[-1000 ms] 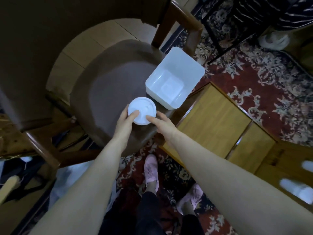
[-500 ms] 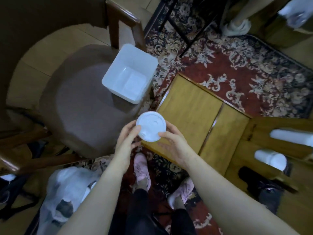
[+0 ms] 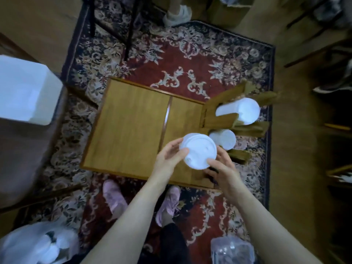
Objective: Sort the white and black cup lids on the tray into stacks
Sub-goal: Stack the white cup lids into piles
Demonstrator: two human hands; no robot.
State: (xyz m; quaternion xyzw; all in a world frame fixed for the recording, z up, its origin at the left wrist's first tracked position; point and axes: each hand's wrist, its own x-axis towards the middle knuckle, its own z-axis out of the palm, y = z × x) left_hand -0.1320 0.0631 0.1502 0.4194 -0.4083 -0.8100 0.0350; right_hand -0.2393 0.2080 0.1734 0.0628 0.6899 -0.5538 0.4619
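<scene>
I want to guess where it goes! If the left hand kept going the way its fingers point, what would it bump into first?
Probably the shorter white stack of lids beyond the round white plastic lid that the left hand and right hand hold; depth is unclear from above.

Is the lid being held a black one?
No, the lid held between the left hand and right hand is white.

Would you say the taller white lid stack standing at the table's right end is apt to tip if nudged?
Probably: the taller white lid stack looks tall for its width and leans. It seems light, so a nudge would likely topple it.
</scene>
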